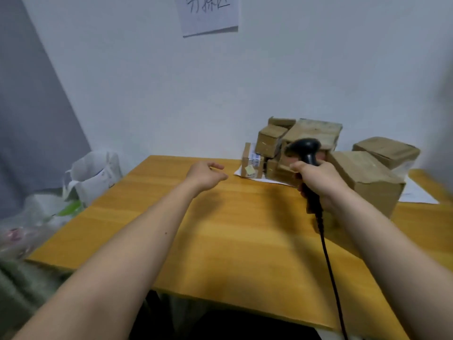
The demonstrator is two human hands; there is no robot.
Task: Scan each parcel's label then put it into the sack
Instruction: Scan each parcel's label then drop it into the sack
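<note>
We look down along two bare forearms stretched over a wooden tabletop (220,241). The right hand (318,179) has its grip wrapped around the handle of a black barcode scanner (305,149), whose cable (329,266) trails back toward us across the wood. The scanner head points away from us, toward the parcels. The left hand (207,174) hovers above the tabletop with fingers loosely spread, its grip relaxed and holding nothing, just short of the nearest small parcel (251,165).

Beyond the hands, the parcels (316,133) lie heaped at the far right of the tabletop against the wall: brown cardboard boxes of several sizes. The small parcel stands at the left of the heap, showing a pale label toward us. A larger box (362,177) sits just right of the scanner hand.

We judge these boxes stiff, light and matte enough not to slip. The small one suits a one-handed pinch across its two opposite side faces, label kept outward for the scanner.

The white sack (95,173) stands off the left edge of the tabletop, well apart from the heap. A paper sign (208,13) hangs on the wall above.
</note>
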